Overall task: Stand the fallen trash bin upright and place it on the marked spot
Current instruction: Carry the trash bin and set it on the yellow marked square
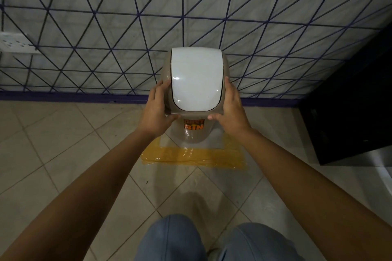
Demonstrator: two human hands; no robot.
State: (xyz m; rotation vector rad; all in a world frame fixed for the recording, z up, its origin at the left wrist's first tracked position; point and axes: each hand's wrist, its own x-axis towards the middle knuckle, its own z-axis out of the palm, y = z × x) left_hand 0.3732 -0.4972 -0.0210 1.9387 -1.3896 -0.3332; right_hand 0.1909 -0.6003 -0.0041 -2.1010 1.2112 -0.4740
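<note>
A beige trash bin (193,133) with a white swing lid (196,78) stands upright, seen from above, close to the wall. Its base sits inside a square outlined with yellow tape (193,158) on the tiled floor. An orange label shows on the bin's front. My left hand (156,110) clasps the left side of the bin's top. My right hand (230,108) clasps the right side, with the thumb on the front rim. The far side of the tape square is hidden behind the bin.
A wall with a dark triangular line pattern (127,27) and a purple skirting runs right behind the bin. A white socket plate (16,42) is on the wall at left. A black cabinet (347,112) stands at right. My knees in blue trousers (212,239) are at the bottom.
</note>
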